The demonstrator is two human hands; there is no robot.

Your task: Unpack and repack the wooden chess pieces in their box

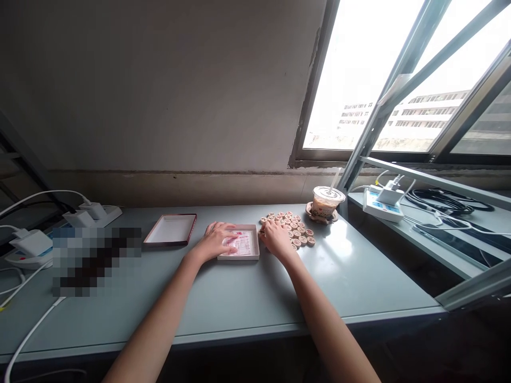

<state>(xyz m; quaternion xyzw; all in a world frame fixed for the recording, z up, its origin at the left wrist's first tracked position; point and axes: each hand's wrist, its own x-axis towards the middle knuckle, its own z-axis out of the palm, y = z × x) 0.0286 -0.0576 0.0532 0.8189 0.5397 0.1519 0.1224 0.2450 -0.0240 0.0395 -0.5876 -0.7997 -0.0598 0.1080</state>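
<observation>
A shallow open box [239,257] lies in the middle of the desk, with a clear plastic bag and a sheet with red print [244,242] inside. My left hand [215,239] rests over the box's left side, its fingers spread across the rim and onto the contents. Just right of the box, round wooden Chinese chess pieces [296,234] with red and dark characters lie in a flat cluster. My right hand [276,238] is at the left edge of this cluster, fingers curled down around a piece there. The fingertips are partly hidden.
A box lid [171,230] lies inside-up to the left. Behind the pieces stands a lidded drink cup [327,201] with a straw, on a small holder. Power strips with chargers [93,213] and white cables occupy the left; another strip [383,205] sits beyond the metal frame at right.
</observation>
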